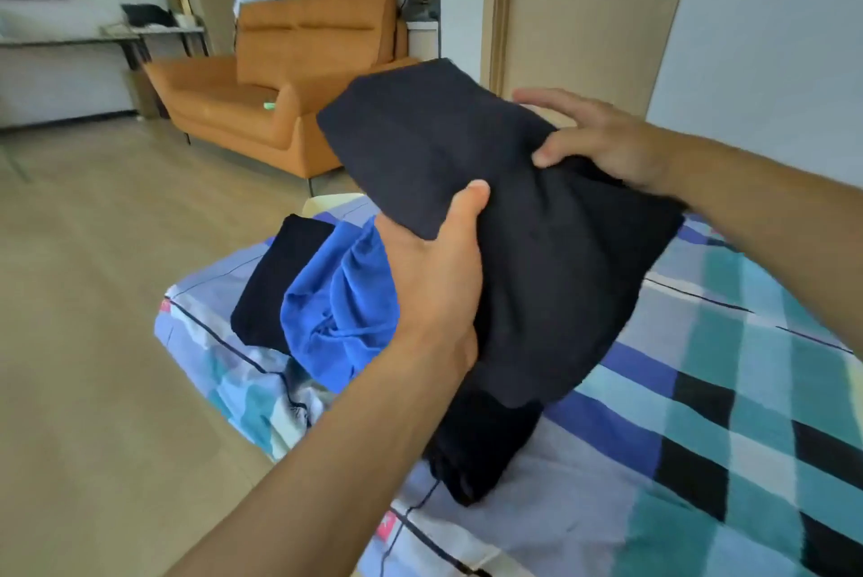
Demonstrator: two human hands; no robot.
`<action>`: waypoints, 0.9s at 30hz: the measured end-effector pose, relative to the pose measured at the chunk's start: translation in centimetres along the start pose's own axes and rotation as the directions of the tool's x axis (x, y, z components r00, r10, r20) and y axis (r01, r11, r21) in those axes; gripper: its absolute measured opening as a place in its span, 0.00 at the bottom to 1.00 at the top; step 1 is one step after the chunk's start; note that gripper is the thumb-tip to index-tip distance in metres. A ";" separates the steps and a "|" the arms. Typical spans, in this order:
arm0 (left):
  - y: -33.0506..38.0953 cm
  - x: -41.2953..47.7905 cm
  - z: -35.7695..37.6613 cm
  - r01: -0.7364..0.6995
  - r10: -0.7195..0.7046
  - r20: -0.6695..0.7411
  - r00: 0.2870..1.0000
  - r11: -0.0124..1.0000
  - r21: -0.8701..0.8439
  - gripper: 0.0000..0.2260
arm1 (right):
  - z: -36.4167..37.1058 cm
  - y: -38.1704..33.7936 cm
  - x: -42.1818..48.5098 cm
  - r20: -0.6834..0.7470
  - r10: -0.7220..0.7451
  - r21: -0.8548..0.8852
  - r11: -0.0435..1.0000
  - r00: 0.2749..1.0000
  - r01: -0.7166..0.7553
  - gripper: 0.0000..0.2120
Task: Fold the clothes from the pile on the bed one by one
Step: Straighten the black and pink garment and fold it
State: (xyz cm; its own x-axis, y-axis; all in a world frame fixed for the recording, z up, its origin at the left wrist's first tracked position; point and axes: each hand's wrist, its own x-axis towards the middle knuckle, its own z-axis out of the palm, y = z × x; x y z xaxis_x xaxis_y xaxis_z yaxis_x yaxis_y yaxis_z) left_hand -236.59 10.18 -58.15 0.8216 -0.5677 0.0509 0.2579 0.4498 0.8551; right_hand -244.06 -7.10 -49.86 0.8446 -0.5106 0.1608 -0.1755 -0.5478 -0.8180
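Aloft, both hands (434, 268) clasp folded dark garment (490, 184) over bed (700, 389)

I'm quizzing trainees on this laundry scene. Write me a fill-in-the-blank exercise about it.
1. Both hands, the left hand and the right hand, hold a folded dark navy fabric garment above the ____.
2. The crumpled garment lying beside the left hand is bright ____.
3. The leather sofa across the room is ____.

Missing words: bed; blue; orange
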 end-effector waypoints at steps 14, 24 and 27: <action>2.8 5.1 -11.0 -0.553 0.638 0.217 0.739 0.390 0.737 0.22 | 19.2 8.1 3.0 0.036 0.121 -0.659 0.750 0.992 -0.067 0.43; -2.4 19.5 -15.5 -0.552 -0.038 0.553 0.832 -0.154 0.820 0.35 | 21.4 12.1 2.5 -0.194 -0.015 -0.567 0.817 0.981 -0.100 0.44; -5.9 20.1 -16.2 -0.558 0.014 0.562 0.827 -0.103 0.823 0.35 | 22.9 15.5 2.5 -0.283 0.019 -0.416 0.899 0.959 -0.140 0.49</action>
State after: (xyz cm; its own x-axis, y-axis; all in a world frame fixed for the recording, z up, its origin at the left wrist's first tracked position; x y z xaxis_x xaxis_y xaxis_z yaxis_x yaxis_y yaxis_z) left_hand -213.38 7.27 -70.52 0.3974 -0.8506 0.3444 -0.9036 -0.2974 0.3082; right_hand -233.05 -1.71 -74.82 0.6639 -0.6873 0.2948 -0.4864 -0.6963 -0.5278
